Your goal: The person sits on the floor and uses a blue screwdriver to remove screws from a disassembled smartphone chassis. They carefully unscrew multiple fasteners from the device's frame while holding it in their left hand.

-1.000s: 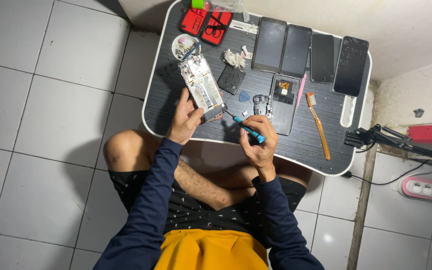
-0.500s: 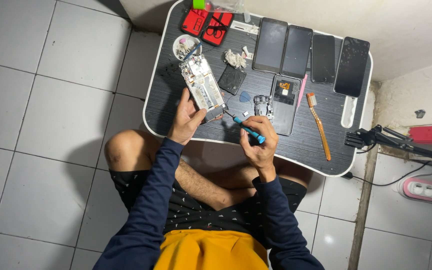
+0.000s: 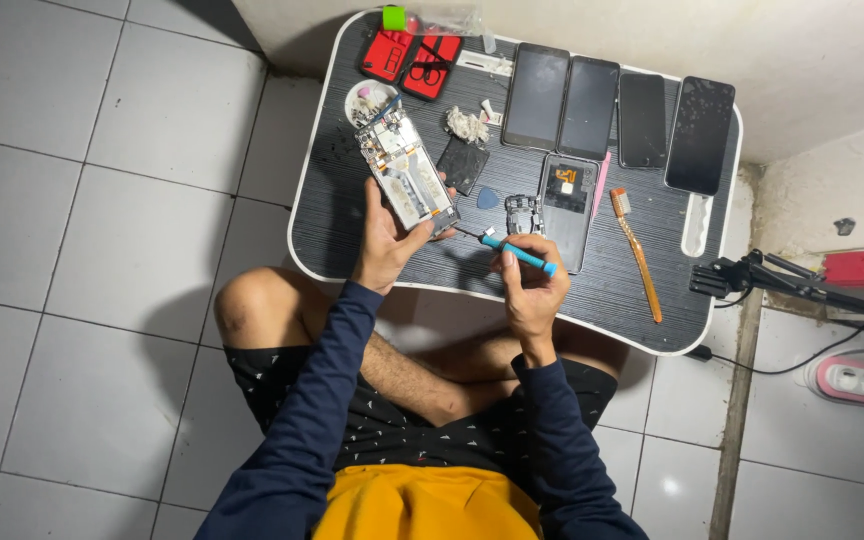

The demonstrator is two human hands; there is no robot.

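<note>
My left hand (image 3: 388, 240) grips the lower end of an opened phone frame (image 3: 404, 173) with bare circuit boards, held tilted above the small black table (image 3: 352, 235). In my right hand (image 3: 530, 290) is a blue-handled screwdriver (image 3: 518, 253), its metal tip pointing left at the frame's bottom corner. I sit cross-legged on the floor with my knees under the table.
Several dark phones (image 3: 590, 107) lie in a row at the table's far side. A red tool case (image 3: 410, 60), a small white dish (image 3: 368, 98), a phone back cover (image 3: 568, 208), an orange brush (image 3: 637, 254) and a blue pick (image 3: 488, 198) lie around. A power strip (image 3: 860, 381) sits right.
</note>
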